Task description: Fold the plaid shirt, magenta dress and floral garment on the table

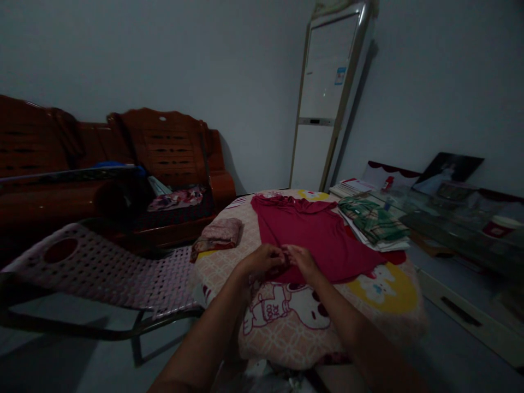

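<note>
A magenta garment (315, 234) is spread on the round table, its far edge bunched and its near edge by my hands. My left hand (266, 260) is at the near left part of this edge, with curled fingers closed on the cloth. Almost touching it, my right hand (299, 258) also has its fingers bent together on the fabric. The dim light partly hides the fingertips. A folded green plaid cloth (368, 218) lies on white fabric to the right. To the left is a small folded pinkish cloth (221, 233).
A patterned cover (286, 344) drapes the table. At left stand a woven chair (123, 273) and a wooden sofa (164, 142) with cloth on its seat. A tall air conditioner (323, 98) fills the corner. On the right is a glass-topped cabinet (450, 218) holding a photo and a tub.
</note>
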Tool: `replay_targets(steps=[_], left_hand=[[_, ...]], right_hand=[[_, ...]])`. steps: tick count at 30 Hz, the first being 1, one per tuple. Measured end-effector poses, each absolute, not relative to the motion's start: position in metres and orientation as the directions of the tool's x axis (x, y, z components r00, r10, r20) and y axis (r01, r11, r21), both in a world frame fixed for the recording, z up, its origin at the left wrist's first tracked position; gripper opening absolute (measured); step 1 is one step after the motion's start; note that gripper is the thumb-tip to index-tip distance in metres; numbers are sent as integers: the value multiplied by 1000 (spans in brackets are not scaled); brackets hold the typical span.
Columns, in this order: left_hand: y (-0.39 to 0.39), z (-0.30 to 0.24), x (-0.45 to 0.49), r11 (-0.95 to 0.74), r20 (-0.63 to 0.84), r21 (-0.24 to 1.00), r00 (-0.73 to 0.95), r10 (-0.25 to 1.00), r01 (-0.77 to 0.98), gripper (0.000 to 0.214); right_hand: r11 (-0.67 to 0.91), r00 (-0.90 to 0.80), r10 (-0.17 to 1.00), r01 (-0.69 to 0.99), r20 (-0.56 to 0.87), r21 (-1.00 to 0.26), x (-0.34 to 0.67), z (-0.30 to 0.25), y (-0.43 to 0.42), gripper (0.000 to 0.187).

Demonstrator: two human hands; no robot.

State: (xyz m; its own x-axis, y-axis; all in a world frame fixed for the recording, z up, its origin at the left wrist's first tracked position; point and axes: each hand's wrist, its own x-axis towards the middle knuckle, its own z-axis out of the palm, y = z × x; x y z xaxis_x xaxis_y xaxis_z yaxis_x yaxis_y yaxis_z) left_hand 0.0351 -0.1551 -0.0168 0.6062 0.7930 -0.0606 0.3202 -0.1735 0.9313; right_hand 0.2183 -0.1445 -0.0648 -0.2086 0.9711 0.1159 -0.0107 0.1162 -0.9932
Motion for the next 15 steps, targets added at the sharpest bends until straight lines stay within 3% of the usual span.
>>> replay_targets(steps=[6,9,12,15], left_hand=[[-139,-8,39,-52,-210,950,756,620,307,48],[-119,3,29,-43,-227,945,747,625,324,51],[-110,4,34,-64,-251,940,804,539,336,51],[-115,-4,47,-123,-198,948,845,496,293,50]], right_hand=[[113,-120,987,45,107,-993,219,-67,-142,48],[68,-162,985,47,59,-997,217,-66,-143,52],[124,-153,982,84,111,-989,216,-65,-142,43],[166,-124,980,107,153,-980,217,-63,-141,48]])
